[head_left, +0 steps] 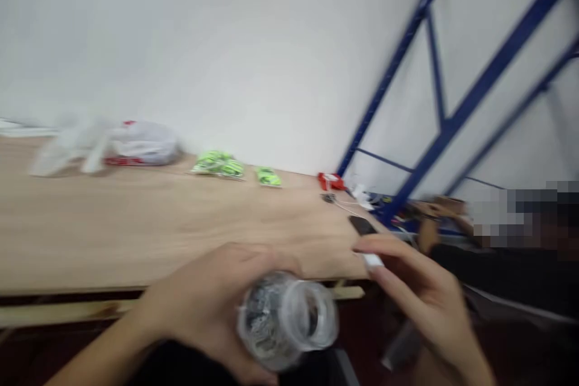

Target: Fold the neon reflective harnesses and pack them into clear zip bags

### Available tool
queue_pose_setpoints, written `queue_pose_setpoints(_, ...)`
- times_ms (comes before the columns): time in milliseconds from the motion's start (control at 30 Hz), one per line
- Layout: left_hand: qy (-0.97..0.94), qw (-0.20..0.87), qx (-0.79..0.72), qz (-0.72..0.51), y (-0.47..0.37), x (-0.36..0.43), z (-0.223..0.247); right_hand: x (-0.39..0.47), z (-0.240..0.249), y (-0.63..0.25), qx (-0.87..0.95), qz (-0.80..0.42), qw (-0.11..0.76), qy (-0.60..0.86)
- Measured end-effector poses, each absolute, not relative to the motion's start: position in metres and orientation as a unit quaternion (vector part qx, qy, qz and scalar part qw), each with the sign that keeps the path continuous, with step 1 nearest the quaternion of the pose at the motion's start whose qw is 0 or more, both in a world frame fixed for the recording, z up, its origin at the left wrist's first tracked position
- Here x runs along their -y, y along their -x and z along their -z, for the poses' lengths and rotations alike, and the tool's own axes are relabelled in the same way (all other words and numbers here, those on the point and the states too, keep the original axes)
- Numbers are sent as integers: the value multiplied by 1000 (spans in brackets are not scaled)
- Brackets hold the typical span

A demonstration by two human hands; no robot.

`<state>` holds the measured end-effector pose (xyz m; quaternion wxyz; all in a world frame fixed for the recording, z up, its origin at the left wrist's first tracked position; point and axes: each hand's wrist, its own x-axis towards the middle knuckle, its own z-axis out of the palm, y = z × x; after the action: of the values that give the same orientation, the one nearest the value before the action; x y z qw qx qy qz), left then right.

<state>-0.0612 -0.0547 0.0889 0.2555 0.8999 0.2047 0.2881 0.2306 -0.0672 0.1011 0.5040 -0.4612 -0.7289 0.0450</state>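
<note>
My left hand (pixel 212 307) is wrapped round a clear plastic bottle (pixel 266 325), low in the view at the table's near edge. The bottle is tilted, its uncapped mouth turned to the right. Greyish contents show blurrily through its wall. To the right, my right hand (pixel 420 295) pinches a small white cap-like piece (pixel 371 260) between thumb and fingers, apart from the bottle. Motion blur hides its exact shape. Just beyond those fingers a dark phone (pixel 362 225) lies on the wooden table (pixel 149 223).
Along the wall lie a white plastic bag (pixel 145 143), bright green packets (pixel 219 164), a single green packet (pixel 268 177) and a red item (pixel 330 181) beside a thin cable. A blue metal frame (pixel 446 126) rises at right. Another person's dark sleeve (pixel 497 277) shows at far right.
</note>
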Motion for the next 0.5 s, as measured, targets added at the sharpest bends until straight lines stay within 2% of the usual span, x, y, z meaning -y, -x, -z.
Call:
queue_pose_setpoints(133, -902, 237, -216, -288, 60, 36, -100, 65, -110, -238, 771, -109, 437, 449)
queue_pose_setpoints(300, -904, 202, -206, -314, 69, 46, -83, 38, -93, -234, 763, -195, 426, 444)
queue_pose_setpoints(500, -902, 190, -183, -341, 61, 46, -95, -17, -56, -242, 710, -291, 441, 466)
